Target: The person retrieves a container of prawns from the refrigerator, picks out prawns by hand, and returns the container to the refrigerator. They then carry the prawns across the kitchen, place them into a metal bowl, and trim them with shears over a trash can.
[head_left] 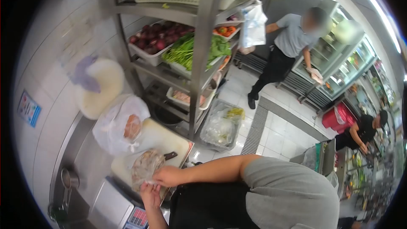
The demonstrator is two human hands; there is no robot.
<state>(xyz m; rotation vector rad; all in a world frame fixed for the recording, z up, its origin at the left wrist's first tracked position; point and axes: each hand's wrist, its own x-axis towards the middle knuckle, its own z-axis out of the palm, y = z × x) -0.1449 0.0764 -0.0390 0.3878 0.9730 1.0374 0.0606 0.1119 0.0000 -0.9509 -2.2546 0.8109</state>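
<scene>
One crumpled, see-through bag [145,167], brownish inside; your left hand [151,194] and right hand [168,176] pinch its end; one knife [171,155] alongside.

Looks crumpled and bulging: a clear plastic bag [145,166] with pale brownish contents. Lies on the white cutting board [166,135], beside a dark handle [170,155].

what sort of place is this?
Most likely a restaurant or other commercial kitchen: a metal rack stocked with vegetables, a cutting board with a knife on it, and a glass-door fridge.
</scene>
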